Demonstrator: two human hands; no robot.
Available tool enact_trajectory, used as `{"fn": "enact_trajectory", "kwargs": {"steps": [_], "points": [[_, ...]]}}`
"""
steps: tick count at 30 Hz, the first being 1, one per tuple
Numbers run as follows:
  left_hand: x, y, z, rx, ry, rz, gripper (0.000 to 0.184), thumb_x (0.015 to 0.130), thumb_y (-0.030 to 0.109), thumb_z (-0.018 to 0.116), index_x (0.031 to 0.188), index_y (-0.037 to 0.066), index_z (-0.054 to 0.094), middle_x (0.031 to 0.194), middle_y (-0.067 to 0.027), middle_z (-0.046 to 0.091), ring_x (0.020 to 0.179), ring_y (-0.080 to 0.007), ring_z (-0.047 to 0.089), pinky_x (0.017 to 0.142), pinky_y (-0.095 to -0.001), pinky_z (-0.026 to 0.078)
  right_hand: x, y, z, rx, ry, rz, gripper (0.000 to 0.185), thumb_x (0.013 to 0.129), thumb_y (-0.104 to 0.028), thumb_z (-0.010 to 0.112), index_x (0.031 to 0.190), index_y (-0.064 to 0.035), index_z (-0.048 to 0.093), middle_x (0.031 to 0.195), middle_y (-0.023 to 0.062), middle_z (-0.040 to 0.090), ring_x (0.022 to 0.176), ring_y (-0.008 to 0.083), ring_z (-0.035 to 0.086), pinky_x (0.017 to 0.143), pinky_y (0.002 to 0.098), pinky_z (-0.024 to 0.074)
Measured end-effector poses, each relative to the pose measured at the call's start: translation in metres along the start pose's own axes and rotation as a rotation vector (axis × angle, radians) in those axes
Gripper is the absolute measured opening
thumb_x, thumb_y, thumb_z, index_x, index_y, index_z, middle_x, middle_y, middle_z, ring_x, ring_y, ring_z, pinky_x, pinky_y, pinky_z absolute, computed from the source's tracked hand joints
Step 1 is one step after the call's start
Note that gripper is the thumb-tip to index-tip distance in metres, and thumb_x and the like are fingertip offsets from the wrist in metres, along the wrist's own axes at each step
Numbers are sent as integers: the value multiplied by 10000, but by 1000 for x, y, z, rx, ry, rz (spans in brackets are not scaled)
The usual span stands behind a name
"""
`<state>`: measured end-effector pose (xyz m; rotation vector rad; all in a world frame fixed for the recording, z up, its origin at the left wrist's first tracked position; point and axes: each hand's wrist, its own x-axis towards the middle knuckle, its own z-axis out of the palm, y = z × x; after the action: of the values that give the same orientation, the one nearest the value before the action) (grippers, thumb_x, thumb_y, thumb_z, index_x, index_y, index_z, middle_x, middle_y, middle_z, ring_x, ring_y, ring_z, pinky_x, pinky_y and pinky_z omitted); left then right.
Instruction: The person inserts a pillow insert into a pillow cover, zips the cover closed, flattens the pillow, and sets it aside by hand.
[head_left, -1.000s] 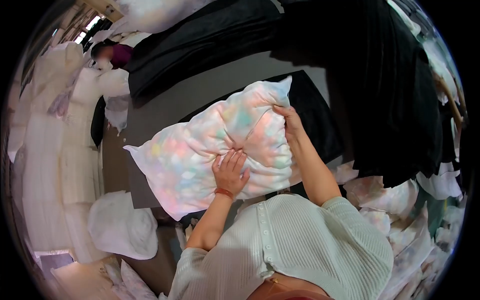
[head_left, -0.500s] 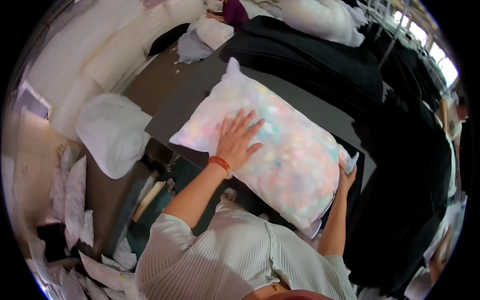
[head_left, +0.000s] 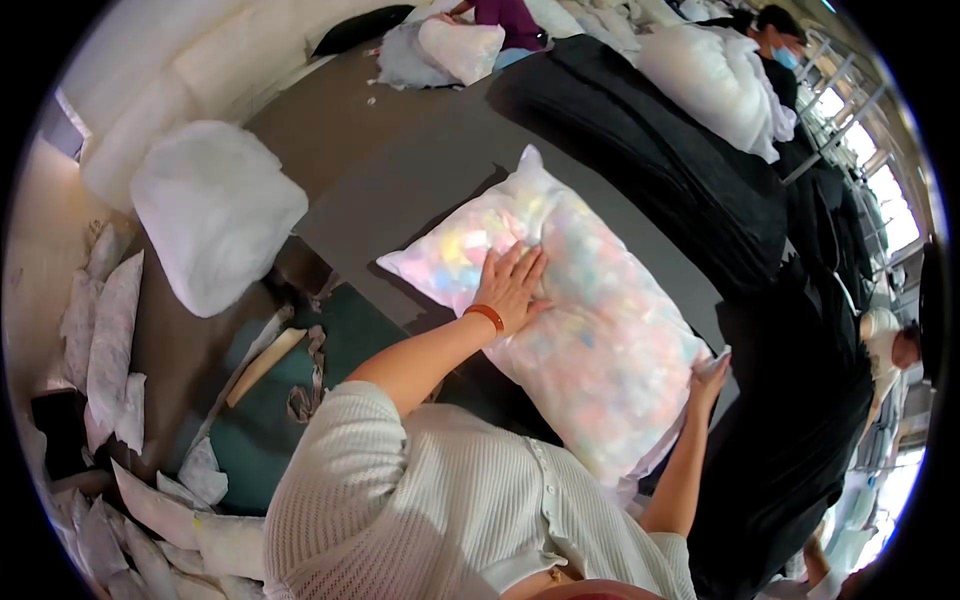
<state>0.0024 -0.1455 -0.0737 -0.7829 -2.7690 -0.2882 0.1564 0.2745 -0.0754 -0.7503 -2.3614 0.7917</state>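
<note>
A plump pillow, its thin white cover showing pastel pink, yellow and blue filling, lies at a slant on a dark grey table. My left hand, with a red bracelet at the wrist, presses on the pillow's upper left part. Its fingers are stretched out and make a dent there. At the lower right end, my right hand is closed on the gathered corner of the cover. Part of that hand's grip is hidden behind the pillow.
White padding lies left of the table. Black cloth is heaped along the far and right sides. Several filled pillows lie at lower left. One person in a purple top and another in a mask are at the back.
The view has shifted, and the pillow now sits further right and lower. My left hand has pushed a deeper dent into it, fingers closer together. My right hand keeps hold of the corner.
</note>
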Motion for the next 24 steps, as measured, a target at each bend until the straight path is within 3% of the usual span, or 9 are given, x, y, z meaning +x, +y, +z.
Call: {"fn": "enact_trajectory", "kwargs": {"steps": [2,4,7,8,10,14,20,22,24], "points": [[-5,-9,-23,-79,26,9,731,922,570,439,1468,93,343,1531,-65,318,1422,-285,234,1130,-557,140,13,-55,-19,-241,214,-342,772,774,74,651,1466,-60,336,1427,230,406,1314,352,408,1064,407,354],[8,-38,-50,-335,-131,143,678,899,520,530,1409,86,425,1487,-74,388,1397,-269,297,1130,-509,182,-2,-182,-26,-165,205,-582,772,756,86,632,1461,-104,378,1461,190,378,1339,364,372,1099,411,309],[23,-69,-64,-345,90,140,601,886,451,592,1362,102,480,1461,-79,426,1362,-269,361,1120,-471,235,-27,-267,28,-251,1,-709,679,796,-31,675,1425,-130,439,1499,139,353,1397,324,312,1130,472,247],[28,-74,-66,-277,271,176,597,883,437,599,1369,113,478,1469,-80,419,1359,-281,366,1115,-465,253,-35,-279,50,-355,-62,-746,660,811,-96,693,1421,-134,442,1511,130,339,1413,318,290,1136,506,224],[34,-82,-53,-356,251,189,592,895,433,585,1399,153,453,1494,-75,382,1390,-288,320,1123,-510,224,-42,-286,91,-411,-274,-696,646,840,-246,692,1426,-154,435,1539,118,298,1437,317,244,1133,571,184],[11,-89,-24,-309,-30,128,643,891,477,568,1468,280,364,1562,-39,244,1445,-307,185,1115,-617,146,-62,-303,138,-555,-464,-740,769,805,-320,724,1472,-179,368,1564,111,252,1450,322,209,1151,537,169],[30,-89,11,-140,49,98,655,893,493,552,1470,251,358,1565,-36,227,1445,-290,164,1102,-610,163,-64,-286,187,-480,-299,-732,689,848,-368,605,1468,-167,382,1546,135,282,1429,329,234,1157,533,101],[46,-89,9,-152,130,129,607,892,480,558,1422,222,418,1522,-44,315,1409,-282,241,1080,-580,217,-55,-282,196,-435,-182,-771,667,803,-344,657,1411,-159,457,1502,151,354,1387,338,313,1140,551,162],[64,-96,1,-405,-11,110,538,883,458,578,1340,189,484,1410,-51,452,1308,-277,383,1030,-554,281,-54,-279,195,-443,-163,-737,638,814,-345,641,1401,-157,473,1492,153,368,1374,339,330,1140,543,169]]}}
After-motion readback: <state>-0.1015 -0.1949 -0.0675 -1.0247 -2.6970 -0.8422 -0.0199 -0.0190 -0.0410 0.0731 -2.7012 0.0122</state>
